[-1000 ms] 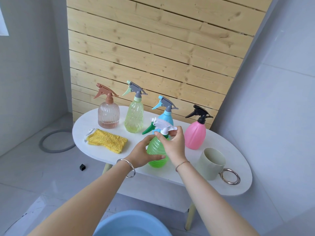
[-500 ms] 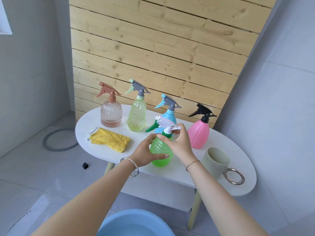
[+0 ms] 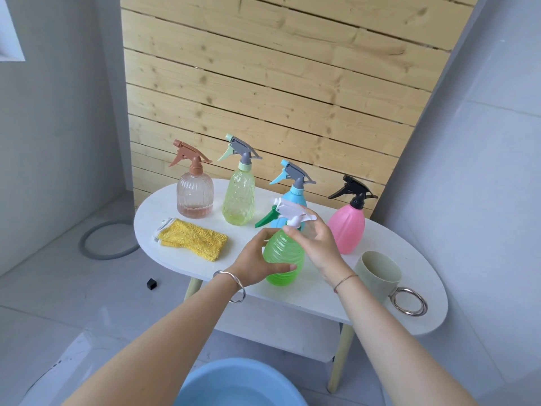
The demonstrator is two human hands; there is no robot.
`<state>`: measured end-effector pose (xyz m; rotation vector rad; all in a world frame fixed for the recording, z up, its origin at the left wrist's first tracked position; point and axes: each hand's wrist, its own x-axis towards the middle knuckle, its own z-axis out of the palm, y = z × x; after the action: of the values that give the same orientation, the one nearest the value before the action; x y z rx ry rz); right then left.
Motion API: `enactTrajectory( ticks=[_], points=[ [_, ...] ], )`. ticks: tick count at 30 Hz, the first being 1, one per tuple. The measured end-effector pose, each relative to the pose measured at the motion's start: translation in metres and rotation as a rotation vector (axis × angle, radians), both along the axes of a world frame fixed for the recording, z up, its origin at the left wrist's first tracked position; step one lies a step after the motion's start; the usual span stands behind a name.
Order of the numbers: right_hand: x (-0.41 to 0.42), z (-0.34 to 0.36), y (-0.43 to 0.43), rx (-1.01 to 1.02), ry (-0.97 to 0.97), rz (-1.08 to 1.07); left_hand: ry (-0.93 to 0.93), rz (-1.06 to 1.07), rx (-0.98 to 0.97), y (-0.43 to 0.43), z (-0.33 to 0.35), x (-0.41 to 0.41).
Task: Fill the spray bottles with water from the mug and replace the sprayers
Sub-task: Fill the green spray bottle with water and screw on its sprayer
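The green bottle is stood upright near the front edge of the tabletop, in front of the blue bottle, so that its weight is carried by the surface and not by the hands. The left hand is wrapped round the bottle's body, with the thumb laid across the front. This grip is judged to hold the body against turning. The right hand is placed at the neck, its grip pinched on the collar of the white-and-green sprayer, where a twist can be applied. Whether the collar is being loosened or tightened cannot be told, and the water level in the green bottle cannot be read.

The mug is stood just right of the right wrist, apart from the bottle, with its ring handle turned to the right, within reach for pouring. Its contents cannot be seen. The clear bottle, yellow bottle and pink bottle are lined up at the back with sprayers fitted, out of the working area. A cloth is laid at the left, presumably for spills. A basin is set on the floor below the front edge.
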<state>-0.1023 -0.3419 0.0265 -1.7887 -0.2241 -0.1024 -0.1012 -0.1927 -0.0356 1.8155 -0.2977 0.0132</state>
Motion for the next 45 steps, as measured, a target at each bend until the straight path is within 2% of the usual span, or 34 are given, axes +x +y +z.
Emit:
enactTrajectory(
  ticks=[3, 6, 8, 12, 14, 20, 22, 27, 29, 39, 45],
  points=[
    [-0.002, 0.0, -0.006, 0.024, -0.011, -0.014, 0.001, 0.002, -0.022, 0.0, -0.001, -0.001],
    [-0.001, 0.001, 0.004, -0.036, -0.109, -0.136, 0.001, 0.007, -0.028, 0.0, -0.002, 0.001],
    [0.001, 0.001, 0.009, -0.076, -0.124, -0.138, 0.006, 0.007, -0.021, 0.0, -0.001, 0.001],
    [0.004, 0.013, -0.01, -0.087, 0.012, 0.158, 0.011, -0.002, -0.023, 0.001, -0.001, 0.001],
    [0.004, 0.017, -0.018, -0.123, 0.021, 0.222, 0.004, 0.001, -0.026, 0.0, -0.001, 0.002],
    [0.003, 0.003, -0.008, -0.155, -0.121, -0.014, -0.003, -0.008, -0.024, 0.0, 0.001, 0.003],
    [0.003, 0.005, -0.008, -0.187, -0.131, -0.02, 0.001, -0.021, 0.002, 0.0, 0.006, 0.002],
    [0.013, 0.029, -0.027, -0.216, 0.147, 0.259, 0.062, -0.168, 0.221, 0.016, 0.011, 0.011],
    [0.017, 0.031, -0.032, -0.25, 0.168, 0.304, 0.083, -0.205, 0.237, 0.017, 0.009, 0.013],
    [0.005, 0.003, -0.018, -0.039, -0.028, 0.073, 0.034, -0.135, 0.036, 0.009, -0.007, 0.009],
    [0.002, 0.0, -0.012, -0.119, -0.107, -0.039, 0.065, -0.085, -0.044, 0.003, -0.003, 0.005]
  ],
)
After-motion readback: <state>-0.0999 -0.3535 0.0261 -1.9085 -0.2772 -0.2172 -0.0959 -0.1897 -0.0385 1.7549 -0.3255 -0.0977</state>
